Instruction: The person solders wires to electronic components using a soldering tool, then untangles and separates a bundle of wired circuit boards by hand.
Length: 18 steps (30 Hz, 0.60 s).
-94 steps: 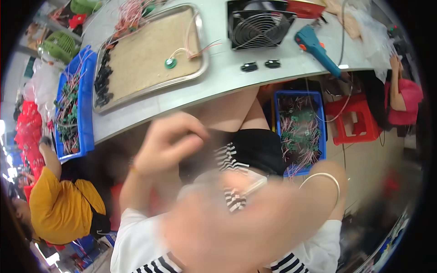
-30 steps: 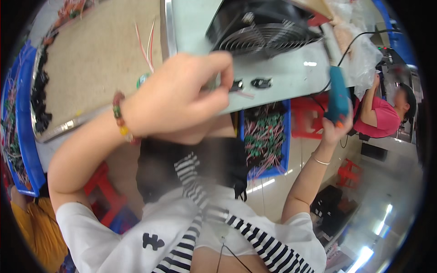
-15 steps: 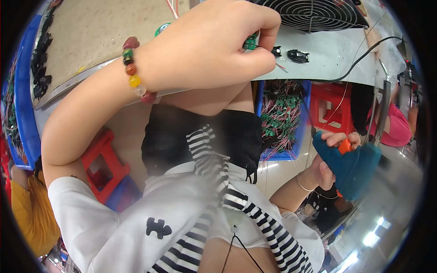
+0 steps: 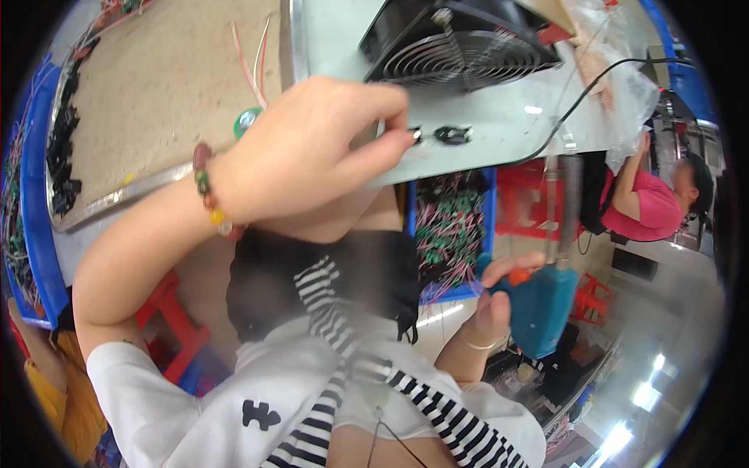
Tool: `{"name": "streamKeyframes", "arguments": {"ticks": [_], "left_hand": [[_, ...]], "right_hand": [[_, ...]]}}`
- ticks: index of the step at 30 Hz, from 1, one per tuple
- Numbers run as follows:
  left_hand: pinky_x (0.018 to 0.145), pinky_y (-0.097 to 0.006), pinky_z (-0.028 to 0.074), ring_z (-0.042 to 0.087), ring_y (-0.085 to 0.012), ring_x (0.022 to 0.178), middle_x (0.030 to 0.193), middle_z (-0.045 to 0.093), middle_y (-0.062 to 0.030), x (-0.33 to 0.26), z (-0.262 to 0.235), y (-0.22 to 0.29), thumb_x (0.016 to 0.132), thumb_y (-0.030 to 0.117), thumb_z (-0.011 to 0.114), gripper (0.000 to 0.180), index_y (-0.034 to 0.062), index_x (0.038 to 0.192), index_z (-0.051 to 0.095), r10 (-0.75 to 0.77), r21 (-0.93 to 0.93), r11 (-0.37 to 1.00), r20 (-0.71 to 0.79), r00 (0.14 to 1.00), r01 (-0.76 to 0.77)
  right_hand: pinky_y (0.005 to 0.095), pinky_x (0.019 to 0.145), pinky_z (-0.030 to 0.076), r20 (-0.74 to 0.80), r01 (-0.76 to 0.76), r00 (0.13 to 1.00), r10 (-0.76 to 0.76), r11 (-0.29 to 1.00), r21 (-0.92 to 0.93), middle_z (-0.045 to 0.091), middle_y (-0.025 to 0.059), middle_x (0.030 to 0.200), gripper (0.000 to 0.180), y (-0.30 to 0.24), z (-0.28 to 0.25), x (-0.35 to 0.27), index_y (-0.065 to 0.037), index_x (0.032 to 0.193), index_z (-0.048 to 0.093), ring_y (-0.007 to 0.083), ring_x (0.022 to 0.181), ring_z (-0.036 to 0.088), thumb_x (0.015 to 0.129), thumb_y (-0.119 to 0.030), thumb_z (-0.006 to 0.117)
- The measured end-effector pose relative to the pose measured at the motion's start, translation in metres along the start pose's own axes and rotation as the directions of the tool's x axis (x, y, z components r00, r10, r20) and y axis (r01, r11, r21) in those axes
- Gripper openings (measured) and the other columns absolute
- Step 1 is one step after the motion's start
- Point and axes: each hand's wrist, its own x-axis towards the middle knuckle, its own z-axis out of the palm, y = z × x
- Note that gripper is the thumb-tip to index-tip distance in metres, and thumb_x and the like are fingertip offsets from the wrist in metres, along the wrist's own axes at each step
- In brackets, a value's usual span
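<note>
Over the near edge of the pale worktop, my left hand is closed in a pinch. Its thumb and fingertip meet beside a small black part; whatever is between them is hidden. A second small black part lies just right of it. Behind my left wrist shows a round green circuit board, with red and white wires above it on the tan board. Low on the right, my right hand is wrapped round a teal soldering gun with an orange trigger, its metal barrel pointing up.
A black fan with a wire guard stands on the worktop. A black cable curves past it. Below the edge sits a blue bin of wired green boards, beside red stools. A person in pink is at the right.
The view has shifted, so the fan and bin sit further left and lower. The green piece seen at my left fingertips is now hidden. My right hand still grips the soldering gun.
</note>
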Motion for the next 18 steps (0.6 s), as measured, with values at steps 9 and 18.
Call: {"name": "streamKeyframes", "arguments": {"ticks": [9,18], "left_hand": [[0.061,-0.032,0.051,0.066,-0.0256,0.068,0.079,0.067,-0.0117,0.000,0.001,-0.002,0.084,0.004,0.064,0.009,0.0009,0.090,0.070,0.053,0.024,0.998,-0.085,0.995,-0.051],[0.060,-0.029,0.050,0.063,-0.0217,0.061,0.076,0.066,-0.0138,0.001,0.000,0.001,0.085,0.007,0.064,0.010,-0.0025,0.089,0.067,-0.066,-0.066,0.996,-0.043,0.997,0.063]], "right_hand": [[0.0344,0.071,0.052,-0.026,-0.136,0.990,0.137,0.990,0.042,0.056,0.0171,0.110,0.050,0.003,0.006,-0.007,0.000,0.113,0.042,0.0256,0.083,0.063,0.080,-0.020,0.074],[0.0306,0.068,0.051,0.030,-0.235,0.972,0.233,0.968,0.084,0.059,0.0153,0.101,0.049,0.000,0.017,-0.014,-0.002,0.112,0.048,0.0222,0.079,0.064,0.078,-0.024,0.076]]}}
